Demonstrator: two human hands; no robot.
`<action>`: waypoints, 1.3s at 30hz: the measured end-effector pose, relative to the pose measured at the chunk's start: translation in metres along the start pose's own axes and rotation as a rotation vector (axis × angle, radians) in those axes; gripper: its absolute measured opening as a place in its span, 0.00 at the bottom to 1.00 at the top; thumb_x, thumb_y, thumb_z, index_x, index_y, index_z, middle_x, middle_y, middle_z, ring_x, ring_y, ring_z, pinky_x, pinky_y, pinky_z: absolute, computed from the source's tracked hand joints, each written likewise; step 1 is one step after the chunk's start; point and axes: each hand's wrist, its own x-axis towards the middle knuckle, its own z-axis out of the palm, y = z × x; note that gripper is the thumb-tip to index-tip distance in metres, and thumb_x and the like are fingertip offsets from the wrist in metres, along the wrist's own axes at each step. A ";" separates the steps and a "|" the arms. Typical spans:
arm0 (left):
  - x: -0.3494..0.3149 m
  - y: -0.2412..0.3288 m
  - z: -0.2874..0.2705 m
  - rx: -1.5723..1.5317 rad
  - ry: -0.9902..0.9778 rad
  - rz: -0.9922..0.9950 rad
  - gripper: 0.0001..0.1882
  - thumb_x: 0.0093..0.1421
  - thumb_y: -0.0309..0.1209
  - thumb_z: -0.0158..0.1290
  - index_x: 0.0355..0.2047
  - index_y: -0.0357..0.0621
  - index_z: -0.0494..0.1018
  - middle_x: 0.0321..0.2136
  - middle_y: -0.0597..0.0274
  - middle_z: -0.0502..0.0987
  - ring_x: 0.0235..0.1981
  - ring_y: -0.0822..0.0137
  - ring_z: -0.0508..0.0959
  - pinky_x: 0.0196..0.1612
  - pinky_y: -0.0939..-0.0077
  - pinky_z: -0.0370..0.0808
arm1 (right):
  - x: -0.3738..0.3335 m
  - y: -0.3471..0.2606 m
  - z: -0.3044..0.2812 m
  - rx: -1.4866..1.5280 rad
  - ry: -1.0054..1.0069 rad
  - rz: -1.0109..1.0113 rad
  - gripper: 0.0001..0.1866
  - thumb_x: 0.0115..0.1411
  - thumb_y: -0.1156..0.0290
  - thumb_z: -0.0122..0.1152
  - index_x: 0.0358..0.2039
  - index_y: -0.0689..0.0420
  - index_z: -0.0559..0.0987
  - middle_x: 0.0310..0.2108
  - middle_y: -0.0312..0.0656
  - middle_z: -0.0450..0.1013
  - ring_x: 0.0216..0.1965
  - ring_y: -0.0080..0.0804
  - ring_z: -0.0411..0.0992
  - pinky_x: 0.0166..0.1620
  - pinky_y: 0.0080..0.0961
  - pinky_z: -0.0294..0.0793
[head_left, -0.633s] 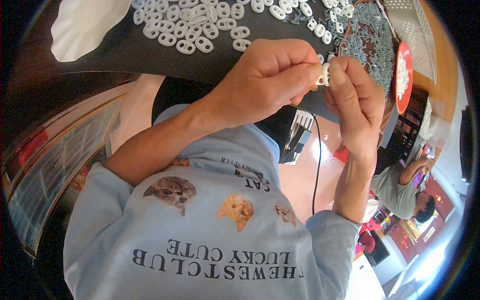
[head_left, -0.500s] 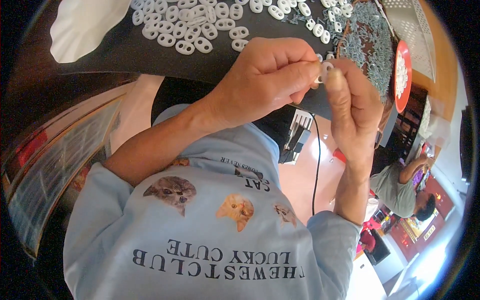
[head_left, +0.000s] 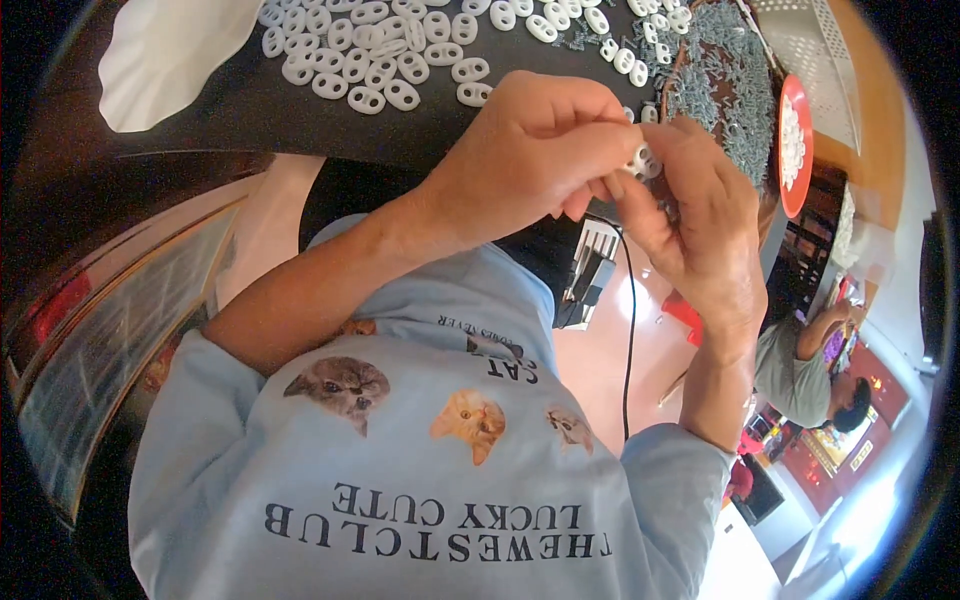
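In front of my body, above the table's near edge, my left hand [head_left: 555, 150] and my right hand [head_left: 695, 200] meet at their fingertips. Between them is a small white oval plastic piece with two holes [head_left: 645, 162], partly covered by the fingers. My left hand is closed, thumb and forefinger pinching the piece. The thumb and forefinger of my right hand bend round its other side. Many similar white two-hole oval pieces [head_left: 402, 95] lie loose on the dark table [head_left: 230, 125] beyond my left hand. Beyond my right hand lies a heap of small grey screws [head_left: 735, 95].
Smaller white pieces [head_left: 624, 60] lie beside the screws. A red dish [head_left: 793, 145] of white parts stands at the right, near a perforated white tray [head_left: 815, 60]. At far left is a white wavy-edged sheet [head_left: 165, 65]. A black cable [head_left: 632, 330] hangs below; another person [head_left: 800, 370] is at far right.
My right thumb has dropped lower and shifted left, and my right fingers have opened somewhat round the piece. The white piece appears turned, showing its holes more. My left hand stays nearly in place.
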 end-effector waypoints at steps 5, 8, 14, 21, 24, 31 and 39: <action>0.004 -0.011 0.003 0.035 0.027 0.112 0.10 0.60 0.32 0.51 0.28 0.38 0.73 0.13 0.72 0.68 0.13 0.84 0.64 0.15 0.88 0.56 | -0.001 -0.001 -0.003 -0.038 -0.010 -0.034 0.14 0.52 0.72 0.65 0.37 0.63 0.73 0.26 0.42 0.67 0.21 0.33 0.67 0.24 0.23 0.66; 0.004 -0.004 0.003 0.098 0.030 0.045 0.10 0.60 0.32 0.51 0.28 0.38 0.73 0.13 0.73 0.67 0.13 0.84 0.63 0.15 0.87 0.55 | -0.003 -0.001 -0.004 -0.001 -0.015 0.088 0.15 0.51 0.72 0.65 0.37 0.62 0.73 0.26 0.43 0.68 0.22 0.33 0.68 0.25 0.24 0.68; 0.002 -0.003 0.004 0.003 0.035 -0.007 0.09 0.60 0.31 0.51 0.27 0.38 0.73 0.13 0.72 0.67 0.13 0.84 0.63 0.14 0.87 0.54 | -0.005 -0.002 -0.002 -0.029 0.041 0.006 0.17 0.48 0.70 0.68 0.37 0.62 0.74 0.27 0.46 0.69 0.25 0.47 0.71 0.25 0.36 0.72; 0.005 -0.007 0.002 0.031 -0.005 0.004 0.09 0.59 0.31 0.51 0.26 0.39 0.72 0.14 0.72 0.67 0.12 0.85 0.62 0.13 0.88 0.53 | -0.004 0.003 -0.002 -0.005 0.001 -0.039 0.14 0.49 0.73 0.67 0.34 0.61 0.74 0.27 0.45 0.68 0.22 0.44 0.71 0.23 0.34 0.71; 0.004 -0.005 0.003 0.040 -0.009 -0.011 0.09 0.59 0.32 0.51 0.26 0.40 0.72 0.14 0.72 0.68 0.12 0.85 0.62 0.13 0.88 0.53 | -0.005 0.004 0.000 -0.003 0.011 -0.050 0.14 0.48 0.74 0.67 0.34 0.62 0.74 0.26 0.45 0.68 0.21 0.43 0.70 0.23 0.34 0.71; 0.005 -0.006 0.002 0.051 -0.027 -0.015 0.09 0.60 0.32 0.51 0.26 0.41 0.72 0.14 0.72 0.69 0.11 0.86 0.62 0.12 0.89 0.54 | -0.009 0.014 0.005 0.028 0.034 -0.110 0.17 0.47 0.70 0.69 0.35 0.63 0.73 0.26 0.45 0.68 0.21 0.41 0.71 0.22 0.33 0.71; 0.004 -0.002 0.003 0.033 -0.029 -0.046 0.08 0.59 0.32 0.50 0.25 0.41 0.72 0.14 0.73 0.67 0.12 0.85 0.62 0.13 0.88 0.54 | -0.015 0.012 0.010 -0.167 0.007 -0.077 0.21 0.48 0.57 0.67 0.33 0.60 0.71 0.26 0.43 0.66 0.22 0.41 0.70 0.21 0.31 0.70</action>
